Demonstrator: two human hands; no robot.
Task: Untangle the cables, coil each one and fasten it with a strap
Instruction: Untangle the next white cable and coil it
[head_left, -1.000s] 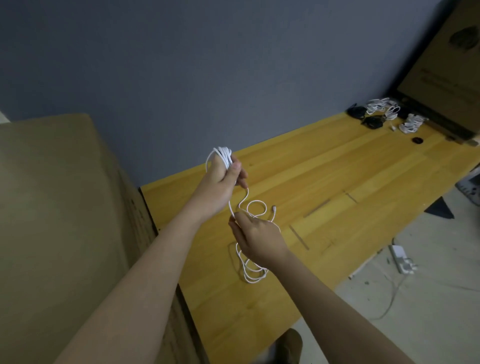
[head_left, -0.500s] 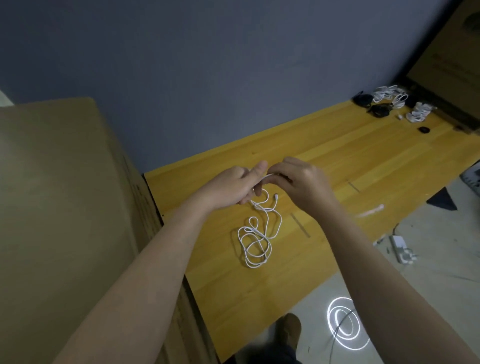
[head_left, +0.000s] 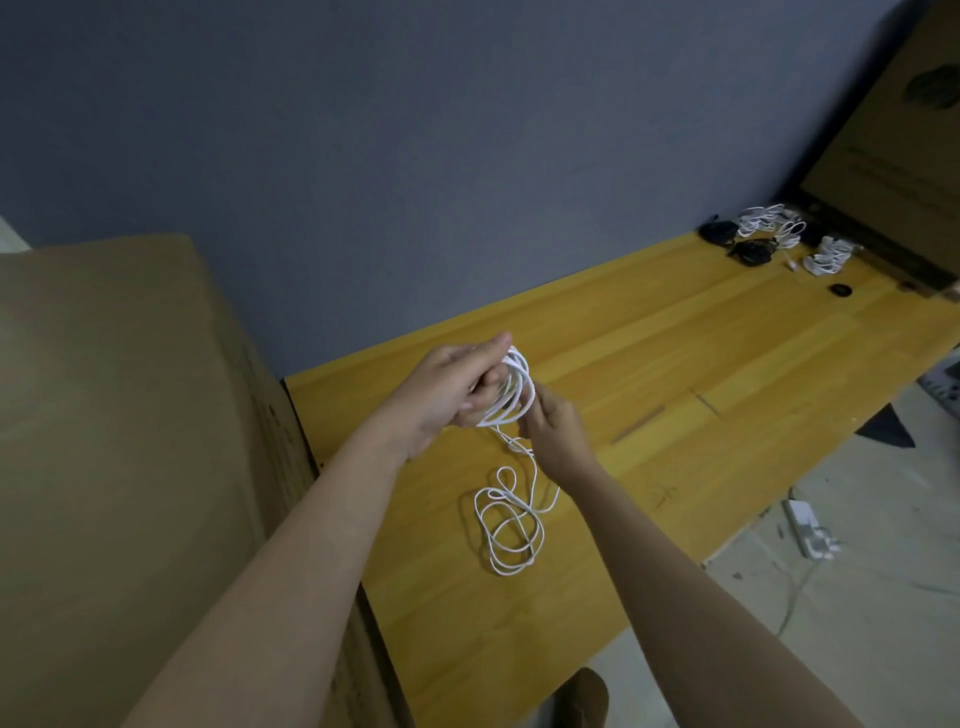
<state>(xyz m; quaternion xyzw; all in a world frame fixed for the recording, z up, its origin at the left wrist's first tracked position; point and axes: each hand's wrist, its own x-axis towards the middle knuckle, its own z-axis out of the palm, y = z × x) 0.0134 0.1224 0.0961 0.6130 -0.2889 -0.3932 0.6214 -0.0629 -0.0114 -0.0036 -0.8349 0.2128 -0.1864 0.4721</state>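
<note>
Left hand (head_left: 451, 387): my fingers curl round the coil (head_left: 511, 387) of white cable, held above the table (head_left: 675, 374);
Right hand (head_left: 553, 428): pinching the strand just beside the coil;
Slack (head_left: 509, 525): loose loops on the table below my right hand, nearer that hand, running up to it

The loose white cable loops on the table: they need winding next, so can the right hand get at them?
Probably yes: the loose loops lie uncovered just below the right hand, which already pinches the same cable.
</note>
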